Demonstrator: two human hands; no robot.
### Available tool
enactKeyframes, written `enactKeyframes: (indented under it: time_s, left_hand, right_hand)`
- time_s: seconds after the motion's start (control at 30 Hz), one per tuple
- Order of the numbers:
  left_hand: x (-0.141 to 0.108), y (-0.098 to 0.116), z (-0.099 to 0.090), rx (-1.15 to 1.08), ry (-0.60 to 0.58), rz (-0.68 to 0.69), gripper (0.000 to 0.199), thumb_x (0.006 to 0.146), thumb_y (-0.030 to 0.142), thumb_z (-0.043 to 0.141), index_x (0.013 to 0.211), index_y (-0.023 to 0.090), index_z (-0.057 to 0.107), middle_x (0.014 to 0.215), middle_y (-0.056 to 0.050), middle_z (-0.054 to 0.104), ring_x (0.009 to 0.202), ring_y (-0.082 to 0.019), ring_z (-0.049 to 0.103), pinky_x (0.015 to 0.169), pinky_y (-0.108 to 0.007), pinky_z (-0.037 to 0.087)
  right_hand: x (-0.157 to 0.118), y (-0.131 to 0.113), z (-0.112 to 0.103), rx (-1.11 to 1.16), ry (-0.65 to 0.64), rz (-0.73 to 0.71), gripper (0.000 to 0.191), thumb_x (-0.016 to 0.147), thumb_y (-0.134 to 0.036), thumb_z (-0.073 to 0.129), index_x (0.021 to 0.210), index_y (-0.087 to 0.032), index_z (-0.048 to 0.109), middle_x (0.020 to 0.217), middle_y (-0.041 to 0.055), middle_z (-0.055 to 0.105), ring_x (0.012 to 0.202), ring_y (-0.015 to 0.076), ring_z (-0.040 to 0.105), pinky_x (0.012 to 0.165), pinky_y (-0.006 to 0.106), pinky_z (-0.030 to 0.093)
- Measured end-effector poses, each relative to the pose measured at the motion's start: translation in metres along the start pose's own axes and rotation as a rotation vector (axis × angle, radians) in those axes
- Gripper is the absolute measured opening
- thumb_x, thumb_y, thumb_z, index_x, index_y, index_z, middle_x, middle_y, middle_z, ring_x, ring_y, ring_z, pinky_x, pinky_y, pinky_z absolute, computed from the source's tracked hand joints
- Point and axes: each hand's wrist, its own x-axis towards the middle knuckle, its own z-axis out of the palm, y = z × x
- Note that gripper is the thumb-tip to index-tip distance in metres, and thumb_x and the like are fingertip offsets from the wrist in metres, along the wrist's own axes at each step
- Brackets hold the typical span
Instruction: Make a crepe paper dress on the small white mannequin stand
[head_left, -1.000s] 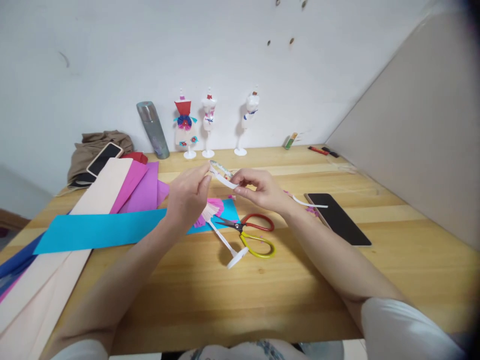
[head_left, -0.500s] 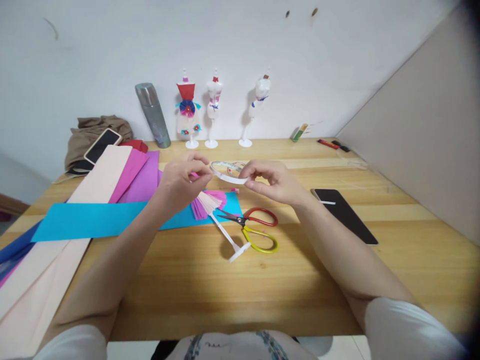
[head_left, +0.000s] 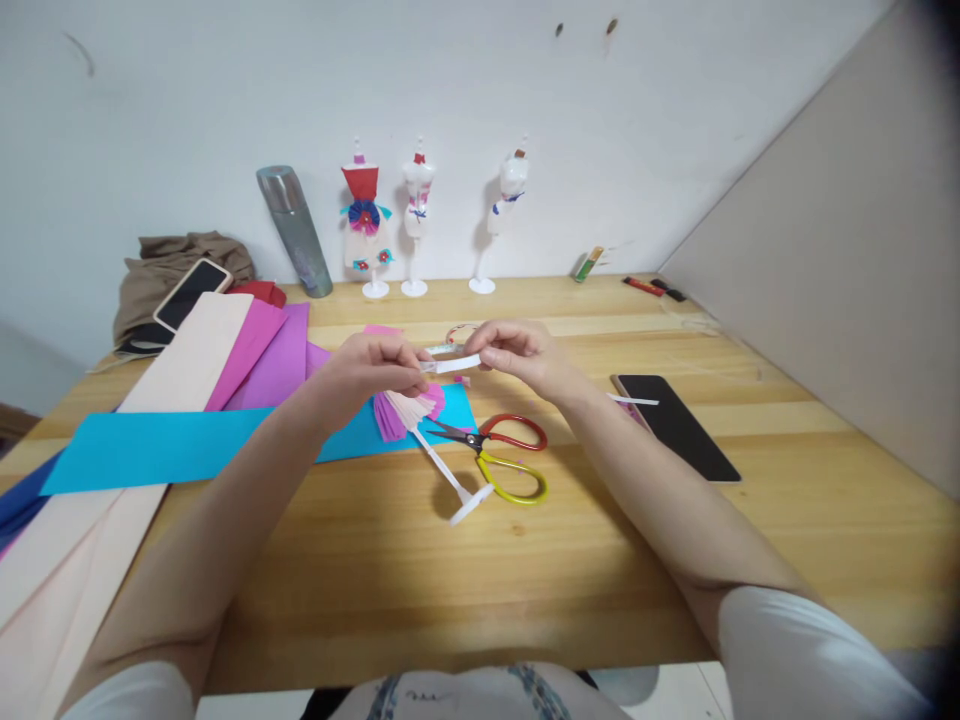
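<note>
Between my two hands is a narrow roll of white tape (head_left: 454, 364), held level above the table. My left hand (head_left: 382, 362) pinches its left side, and my right hand (head_left: 511, 350) grips the right side between thumb and fingers. Beneath them lies a mannequin stand (head_left: 437, 460) on its side, wearing a pleated pink and cream paper skirt (head_left: 405, 412); its upper part is hidden by my left hand. Scissors (head_left: 480, 440) with one red and one yellow handle rest beside the stand, their blades toward the skirt. A blue paper strip (head_left: 157, 445) runs under the skirt.
Cream paper (head_left: 191, 350), purple paper (head_left: 274, 365) and a phone (head_left: 193, 294) lie at left, near a bottle (head_left: 296, 232). Along the wall stand a dressed mannequin (head_left: 365, 215) and two white mannequins (head_left: 418, 200). A black tablet-like slab (head_left: 682, 430) lies at right.
The tape roll has tilted flatter and dropped slightly, so its ring shows less. My right hand has shifted left, closer to my left hand. The camera view has moved a little.
</note>
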Motion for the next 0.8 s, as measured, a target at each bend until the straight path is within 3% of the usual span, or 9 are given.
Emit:
enactKeyframes:
  time_s: [0.13, 0.2, 0.3, 0.37, 0.5, 0.63, 0.8]
  left_hand:
    - [0.001, -0.002, 0.002, -0.2, 0.103, -0.121, 0.02, 0.054, 0.029, 0.085, 0.061, 0.015, 0.073, 0.067, -0.005, 0.072, 0.067, -0.015, 0.067, 0.068, -0.026, 0.054]
    - [0.0, -0.002, 0.005, -0.231, 0.137, -0.121, 0.021, 0.053, 0.029, 0.086, 0.061, 0.015, 0.073, 0.067, -0.004, 0.072, 0.068, -0.015, 0.068, 0.069, -0.025, 0.055]
    - [-0.001, 0.0, 0.014, -0.227, 0.145, -0.11, 0.019, 0.054, 0.027, 0.085, 0.06, 0.015, 0.071, 0.064, -0.003, 0.071, 0.065, -0.014, 0.067, 0.069, -0.026, 0.055]
    - [-0.003, 0.0, 0.02, -0.198, 0.147, -0.108, 0.018, 0.054, 0.026, 0.082, 0.058, 0.016, 0.069, 0.061, -0.002, 0.07, 0.063, -0.014, 0.066, 0.067, -0.026, 0.055]
    - [-0.007, 0.001, 0.027, -0.07, 0.169, -0.078, 0.012, 0.058, 0.024, 0.076, 0.059, 0.016, 0.066, 0.059, -0.001, 0.069, 0.062, -0.015, 0.065, 0.066, -0.026, 0.052]
    - [-0.011, 0.002, 0.027, 0.089, 0.182, -0.024, 0.008, 0.061, 0.021, 0.071, 0.059, 0.018, 0.065, 0.06, 0.0, 0.067, 0.064, -0.015, 0.063, 0.066, -0.027, 0.049]
    - [-0.011, -0.001, 0.025, 0.151, 0.129, 0.053, 0.012, 0.062, 0.023, 0.07, 0.056, 0.018, 0.062, 0.063, 0.0, 0.064, 0.064, -0.015, 0.06, 0.064, -0.028, 0.049]
  right_hand:
    - [-0.003, -0.007, 0.011, -0.225, 0.399, -0.09, 0.019, 0.082, -0.029, 0.071, 0.098, -0.022, 0.064, 0.081, -0.0002, 0.065, 0.059, 0.0129, 0.056, 0.056, 0.028, 0.044]
    - [-0.008, -0.018, 0.018, -0.409, 0.484, -0.238, 0.01, 0.084, -0.023, 0.069, 0.092, -0.022, 0.062, 0.077, -0.0009, 0.062, 0.056, 0.0118, 0.052, 0.053, 0.028, 0.042]
    - [-0.015, -0.035, 0.031, -0.642, 0.299, -0.493, 0.007, 0.09, -0.018, 0.063, 0.095, -0.023, 0.064, 0.086, 0.0036, 0.065, 0.072, 0.016, 0.061, 0.065, 0.031, 0.049]
    - [-0.017, -0.043, 0.038, -0.768, 0.178, -0.562, 0.01, 0.095, -0.018, 0.058, 0.101, -0.023, 0.065, 0.093, 0.0068, 0.066, 0.084, 0.0196, 0.064, 0.074, 0.034, 0.052]
    - [-0.017, -0.044, 0.043, -0.87, 0.083, -0.506, 0.014, 0.096, -0.021, 0.057, 0.105, -0.021, 0.067, 0.092, 0.0081, 0.063, 0.087, 0.0217, 0.062, 0.075, 0.036, 0.051]
    - [-0.018, -0.044, 0.039, -0.779, 0.071, -0.429, 0.015, 0.093, -0.02, 0.06, 0.107, -0.021, 0.067, 0.092, 0.0061, 0.061, 0.086, 0.0203, 0.061, 0.074, 0.034, 0.051]
    - [-0.019, -0.049, 0.039, -0.699, 0.069, -0.369, 0.005, 0.092, -0.021, 0.063, 0.096, -0.021, 0.067, 0.085, 0.0044, 0.06, 0.077, 0.0183, 0.06, 0.071, 0.033, 0.049]
